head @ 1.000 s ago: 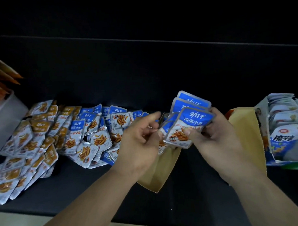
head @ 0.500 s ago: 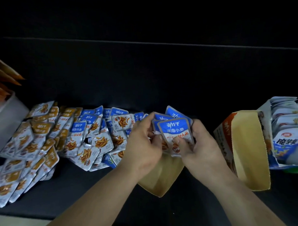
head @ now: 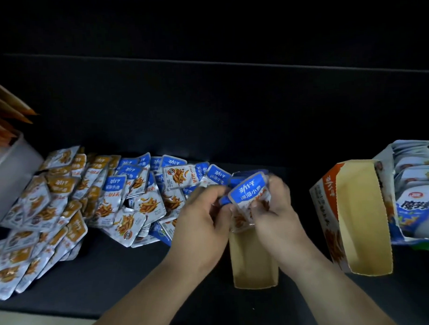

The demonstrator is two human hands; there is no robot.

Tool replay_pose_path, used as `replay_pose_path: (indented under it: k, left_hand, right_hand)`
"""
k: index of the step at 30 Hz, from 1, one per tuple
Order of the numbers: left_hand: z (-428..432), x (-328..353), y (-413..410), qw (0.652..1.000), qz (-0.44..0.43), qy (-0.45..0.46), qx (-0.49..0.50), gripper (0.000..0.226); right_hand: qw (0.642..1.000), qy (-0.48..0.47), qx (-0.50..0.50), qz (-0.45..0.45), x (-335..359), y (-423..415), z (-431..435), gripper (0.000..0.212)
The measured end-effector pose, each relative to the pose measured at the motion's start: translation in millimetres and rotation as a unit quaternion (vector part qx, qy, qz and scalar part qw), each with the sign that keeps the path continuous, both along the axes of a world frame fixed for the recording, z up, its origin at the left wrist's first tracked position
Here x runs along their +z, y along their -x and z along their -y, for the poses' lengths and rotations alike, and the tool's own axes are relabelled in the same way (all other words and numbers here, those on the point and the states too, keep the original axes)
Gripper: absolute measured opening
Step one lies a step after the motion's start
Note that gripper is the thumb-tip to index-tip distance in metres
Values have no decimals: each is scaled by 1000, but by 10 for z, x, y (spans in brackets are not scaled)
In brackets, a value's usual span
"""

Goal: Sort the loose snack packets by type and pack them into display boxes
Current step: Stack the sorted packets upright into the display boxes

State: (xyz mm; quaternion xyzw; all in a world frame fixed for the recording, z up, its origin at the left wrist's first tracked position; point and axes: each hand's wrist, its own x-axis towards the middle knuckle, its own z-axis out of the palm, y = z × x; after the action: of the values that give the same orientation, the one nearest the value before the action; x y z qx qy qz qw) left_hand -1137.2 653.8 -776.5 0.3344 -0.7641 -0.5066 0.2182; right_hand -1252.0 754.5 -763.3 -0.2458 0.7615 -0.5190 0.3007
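Both hands hold a small stack of blue snack packets (head: pixel 249 195) at the far end of an open cardboard display box (head: pixel 253 263). My left hand (head: pixel 205 218) grips the stack's left side, and my right hand (head: pixel 273 209) grips its right side with the thumb on the front packet. The stack's lower part is hidden behind my fingers. A heap of loose blue packets (head: pixel 136 194) lies left of my hands. Further left lies a heap of brown packets (head: pixel 40 217).
A second open display box (head: pixel 364 220) with an orange side stands at the right, showing no packets inside. Beside it a box (head: pixel 414 199) is filled with white and blue packets. A white container (head: pixel 12 176) holding orange packets stands at the far left. The dark table's front edge (head: pixel 68 315) runs along the bottom.
Both hands have brought the stack of blue packets down and closer together, from fanned above the box to its far end. The view has shifted right.
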Motion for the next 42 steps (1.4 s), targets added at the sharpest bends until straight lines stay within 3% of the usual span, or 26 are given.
replay_pose_path:
  k: [2,5,9,16,18,21,24,30,32,36,42]
  left_hand:
    - [-19,19,-36,1000,-1,-8,2,26]
    - [25,93,-62,1000,-18,12,17,34]
    - [85,127,21,999,-32,44,-7,26]
    - [93,189,154,994,-85,58,-37,20]
    - [119,190,170,995,-81,53,-37,19]
    - [169,138,124,994,-57,70,-54,25]
    - [198,56,14,987,-18,160,-9,44]
    - [167,67,-4,989,90,21,-119,104]
    - [174,52,26,985,102,49,-129,113]
    - [201,-16,69,973,113,160,-126,114]
    - [150,-63,82,974,88,179,-107,97]
  right_hand:
    - [999,-2,34,3,17,15,-3,57]
    - [997,2,27,-65,-49,-28,-43,72]
    - [986,-6,-37,-164,-203,43,-122,72]
    - [993,-43,-48,-101,-369,37,-163,109]
    - [990,-68,-49,-114,-413,49,-181,99]
    - [988,-76,-46,-128,-424,47,-207,64]
    - [989,-76,-36,-121,-431,43,-239,74]
    - [981,-87,-7,-174,-482,-1,-261,80]
    - [978,-97,2,-183,-501,-9,-275,83]
    - [973,-129,17,-189,-505,-18,-288,94]
    - [957,-152,-24,-244,-455,29,-194,95]
